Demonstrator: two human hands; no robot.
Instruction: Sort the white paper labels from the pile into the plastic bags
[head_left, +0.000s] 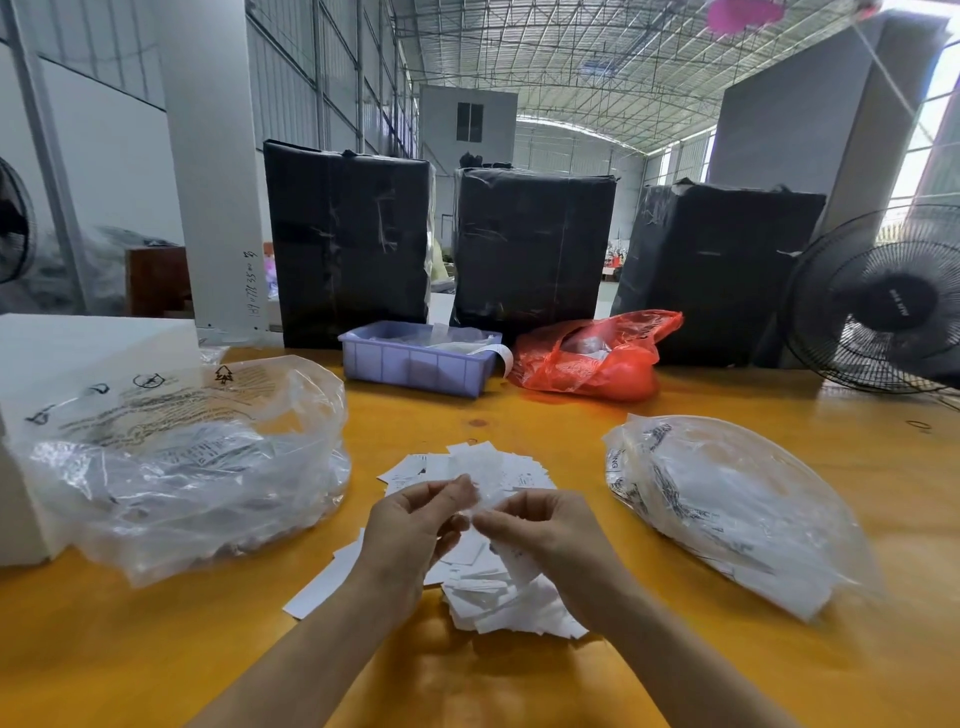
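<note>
A blurred white paper label (480, 480) is pinched between the left hand (415, 525) and right hand (540, 535) above the pile of white paper labels (498, 597) on the yellow wooden table (519, 686), between two clear plastic bags (182, 467).

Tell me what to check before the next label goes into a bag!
1. Label held: the left hand and right hand pinch a white label between them. Ok.
2. Only one label pinched: blurred. Cannot tell.
3. Left plastic bag mouth open: crumpled. Cannot tell.
4. Right plastic bag in reach beside the pile. Ok.
5. Printing readable, to choose a bag: too blurred. Cannot tell.
</note>
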